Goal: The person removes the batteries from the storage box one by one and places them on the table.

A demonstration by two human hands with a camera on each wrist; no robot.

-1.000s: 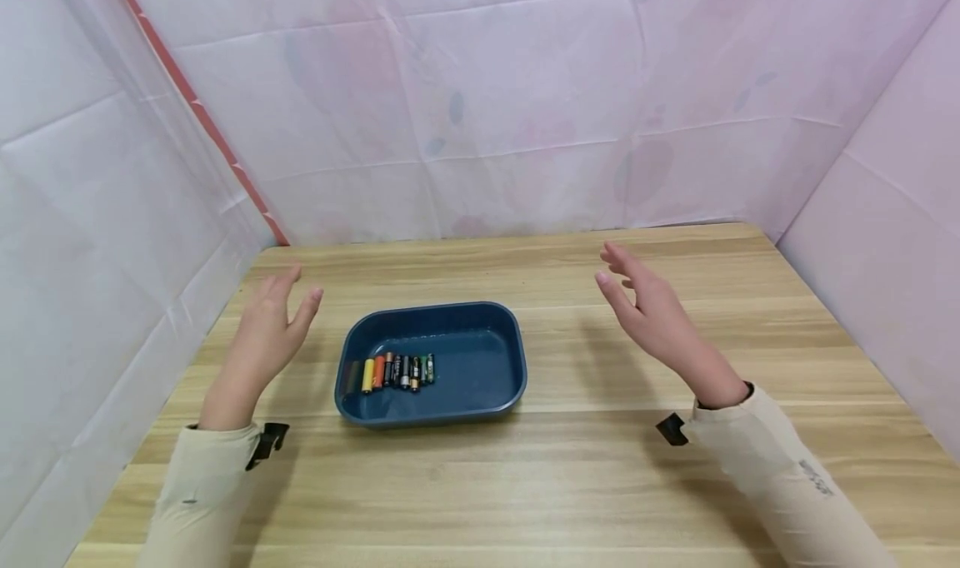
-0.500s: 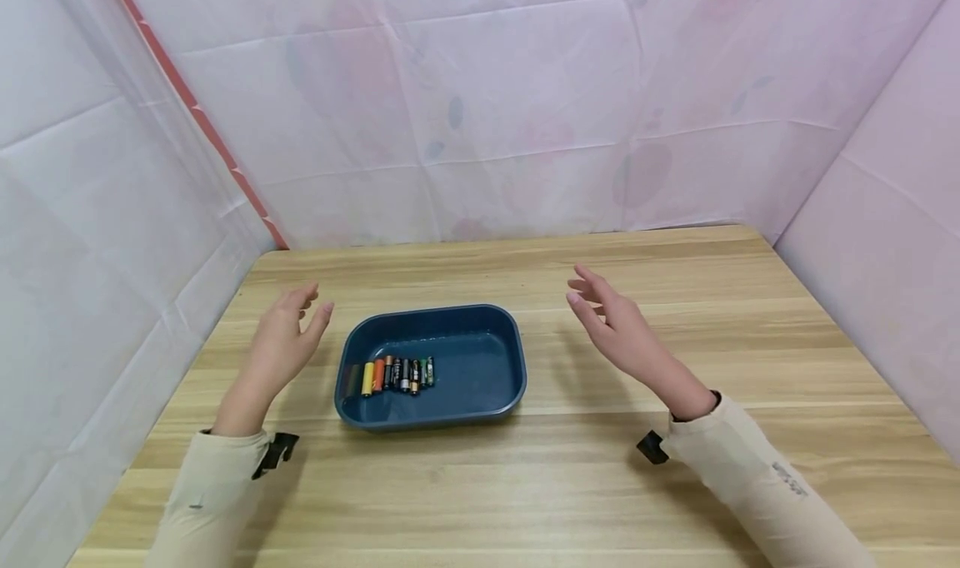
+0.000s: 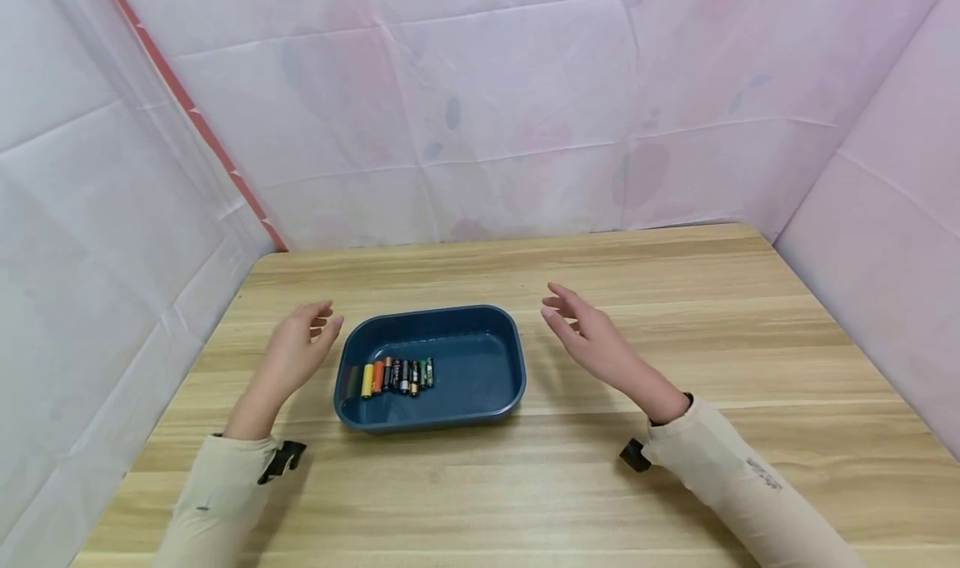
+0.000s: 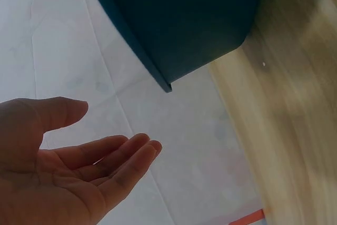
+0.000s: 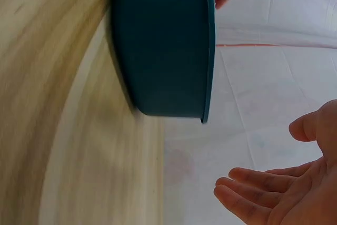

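The left hand hovers with its grip apart just beside the left end of the blue tray, which sits mid-worktop with a row of batteries at its left side. The right hand, grip also apart, hovers near the right end. Gripping both ends level would best keep the batteries from rolling.

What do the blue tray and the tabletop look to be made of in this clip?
The blue tray looks like moulded plastic with a smooth, slightly glossy finish: rounded corners, one even dark blue colour, and soft highlights on its inner floor. The tabletop looks like light wood or a wood-pattern laminate with a matte surface: long grain streaks run across it, but the pictures cannot settle which.
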